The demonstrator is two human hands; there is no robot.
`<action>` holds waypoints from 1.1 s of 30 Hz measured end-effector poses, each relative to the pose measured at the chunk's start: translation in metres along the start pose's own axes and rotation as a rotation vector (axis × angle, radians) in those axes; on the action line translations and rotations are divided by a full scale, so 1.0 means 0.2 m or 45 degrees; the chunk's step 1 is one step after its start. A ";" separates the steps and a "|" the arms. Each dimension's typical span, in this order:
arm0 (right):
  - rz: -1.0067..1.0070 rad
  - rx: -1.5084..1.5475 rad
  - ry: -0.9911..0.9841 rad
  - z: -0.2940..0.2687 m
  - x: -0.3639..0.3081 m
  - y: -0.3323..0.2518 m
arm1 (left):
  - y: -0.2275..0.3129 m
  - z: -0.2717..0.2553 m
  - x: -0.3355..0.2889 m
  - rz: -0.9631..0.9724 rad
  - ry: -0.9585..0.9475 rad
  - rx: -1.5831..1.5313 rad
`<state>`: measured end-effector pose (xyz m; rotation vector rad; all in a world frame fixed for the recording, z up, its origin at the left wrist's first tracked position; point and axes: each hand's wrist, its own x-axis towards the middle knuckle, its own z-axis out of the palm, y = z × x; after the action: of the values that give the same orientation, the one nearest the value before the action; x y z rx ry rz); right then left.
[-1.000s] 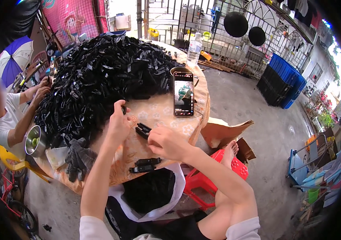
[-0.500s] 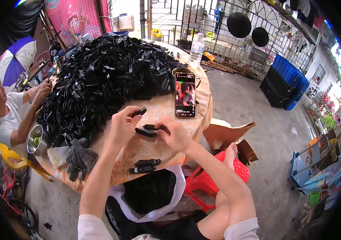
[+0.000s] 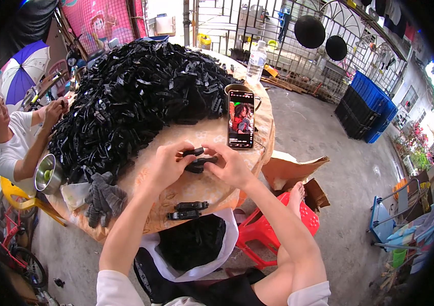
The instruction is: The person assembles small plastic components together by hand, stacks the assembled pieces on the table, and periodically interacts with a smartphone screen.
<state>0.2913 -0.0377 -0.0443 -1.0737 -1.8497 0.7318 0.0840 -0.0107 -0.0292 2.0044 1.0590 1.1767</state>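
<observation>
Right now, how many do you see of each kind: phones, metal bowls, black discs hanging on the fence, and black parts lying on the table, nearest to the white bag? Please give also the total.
Phone: 1
Metal bowl: 1
Hanging discs: 2
Black parts nearest the bag: 2
Total: 6

A slim black piece (image 3: 193,152), elongated and dark all over, sits in the fingers of the left hand (image 3: 171,162), lying nearly level above the surface (image 3: 176,189). Just below it, more black pieces (image 3: 196,167) lie close together, partly hidden, their right end at the right hand (image 3: 231,166).
</observation>
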 end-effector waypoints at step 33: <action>0.134 0.477 0.034 0.00 0.01 0.03 | 0.10 0.05 0.00 0.372 0.051 0.102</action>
<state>0.2926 -0.0339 -0.0486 -0.9333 -1.5608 1.0720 0.0992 -0.0224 -0.0179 2.2642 0.8637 1.3452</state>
